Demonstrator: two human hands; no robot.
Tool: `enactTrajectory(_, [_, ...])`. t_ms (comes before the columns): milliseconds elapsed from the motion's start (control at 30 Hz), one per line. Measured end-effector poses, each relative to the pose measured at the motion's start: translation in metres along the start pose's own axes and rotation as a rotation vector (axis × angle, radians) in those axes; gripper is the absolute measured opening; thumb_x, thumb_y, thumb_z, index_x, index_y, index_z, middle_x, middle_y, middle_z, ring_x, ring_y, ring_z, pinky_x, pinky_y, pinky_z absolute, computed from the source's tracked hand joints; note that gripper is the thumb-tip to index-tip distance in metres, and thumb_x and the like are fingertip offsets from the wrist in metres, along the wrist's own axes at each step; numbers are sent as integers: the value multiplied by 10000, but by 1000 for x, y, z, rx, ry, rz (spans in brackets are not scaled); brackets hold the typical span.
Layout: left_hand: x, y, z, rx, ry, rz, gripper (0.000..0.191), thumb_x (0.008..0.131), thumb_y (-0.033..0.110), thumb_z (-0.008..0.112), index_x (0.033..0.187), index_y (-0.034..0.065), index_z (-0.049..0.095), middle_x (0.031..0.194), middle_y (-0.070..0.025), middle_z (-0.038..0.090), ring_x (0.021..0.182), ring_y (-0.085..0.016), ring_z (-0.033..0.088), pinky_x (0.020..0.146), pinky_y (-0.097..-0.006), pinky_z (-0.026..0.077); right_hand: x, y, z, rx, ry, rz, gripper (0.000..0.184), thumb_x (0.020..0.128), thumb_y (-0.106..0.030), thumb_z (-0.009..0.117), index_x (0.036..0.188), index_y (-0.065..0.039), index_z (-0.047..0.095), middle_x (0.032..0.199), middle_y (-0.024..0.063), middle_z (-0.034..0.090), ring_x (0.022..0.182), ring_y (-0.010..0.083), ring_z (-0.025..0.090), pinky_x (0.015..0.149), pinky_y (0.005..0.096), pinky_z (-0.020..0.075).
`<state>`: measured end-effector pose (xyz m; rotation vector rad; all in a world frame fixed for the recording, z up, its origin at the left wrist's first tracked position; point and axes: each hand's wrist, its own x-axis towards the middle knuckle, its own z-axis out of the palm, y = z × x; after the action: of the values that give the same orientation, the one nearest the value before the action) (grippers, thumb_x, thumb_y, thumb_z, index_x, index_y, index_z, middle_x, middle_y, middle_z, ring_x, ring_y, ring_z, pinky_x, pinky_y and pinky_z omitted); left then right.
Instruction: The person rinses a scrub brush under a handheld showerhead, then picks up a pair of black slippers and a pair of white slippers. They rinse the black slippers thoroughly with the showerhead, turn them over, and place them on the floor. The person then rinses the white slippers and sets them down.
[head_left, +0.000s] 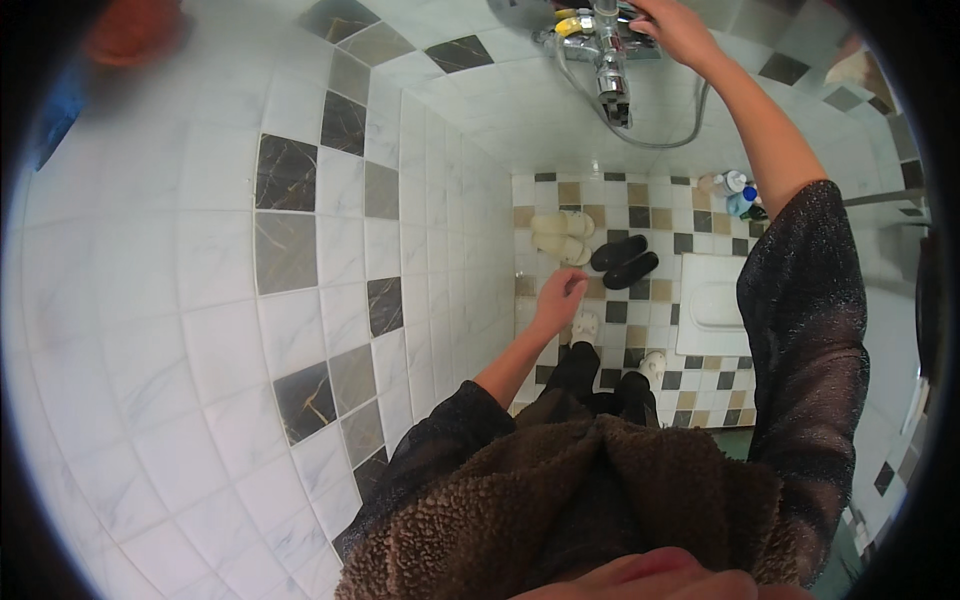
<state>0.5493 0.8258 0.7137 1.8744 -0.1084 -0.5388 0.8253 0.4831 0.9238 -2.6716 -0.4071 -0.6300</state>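
Note:
My right hand (670, 28) reaches up to the wall fixture at the top edge, beside the chrome shower mixer tap (611, 71). Its fingers are partly cut off by the frame, so whether they hold something is unclear. A dark shelf (643, 52) sits behind the tap, just below that hand. Yellow material (574, 25) is at the tap's left side. From the fixture a grey shower hose (651, 142) hangs in a loop. My left hand (559, 300) hangs low near the left wall, its fingers curled with nothing visible in them.
Cream slippers (562, 236) and black slippers (624, 262) lie on the checkered tile floor (637, 315). A white squat toilet (712, 304) is set into the floor at right. Several bottles (739, 193) stand by the far wall. The tiled wall (300, 322) rises close on my left.

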Motion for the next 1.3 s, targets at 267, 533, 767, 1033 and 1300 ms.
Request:
enactTrajectory(267, [0, -1, 7, 13, 20, 32, 179, 906, 154, 586, 1048, 50, 623, 983, -56, 652, 867, -151, 621, 760, -295, 487, 4, -17, 16, -17, -7, -44, 339, 739, -116, 661, 1054, -36, 566, 952, 146, 563, 914, 353, 538, 817, 435, 450])
enactTrajectory(533, [9, -8, 17, -18, 73, 31, 158, 874, 131, 614, 997, 33, 629, 912, -92, 634, 790, -187, 613, 722, -307, 492, -113, -7, 34, 160, 311, 259, 265, 929, -200, 600, 1130, -34, 556, 944, 145, 655, 817, 220, 639, 705, 328, 481])
enactTrajectory(767, [20, -58, 79, -46, 50, -74, 166, 896, 127, 592, 1024, 25, 623, 965, -87, 641, 860, -176, 626, 747, -294, 492, -410, 5, 174, 446, -227, 816, 223, 893, -173, 575, 1071, -39, 561, 807, 155, 604, 748, 311, 605, 692, 391, 480])
enactTrajectory(1033, [52, -227, 215, -202, 80, -338, 207, 922, 116, 558, 1110, 49, 613, 1037, -56, 631, 966, -153, 595, 854, -282, 465, -623, 8, 351, 563, -516, 1021, 364, 860, -201, 620, 1189, -70, 537, 883, 142, 618, 848, 316, 610, 767, 401, 483])
enactTrajectory(1300, [91, -400, 253, 60, 47, -310, 328, 899, 141, 588, 1203, 25, 550, 1151, -98, 607, 1070, -198, 575, 915, -295, 442, -672, 36, 570, 237, -644, 926, 636, 845, -397, 644, 1371, -128, 409, 1089, 242, 582, 1059, 419, 542, 887, 486, 451])
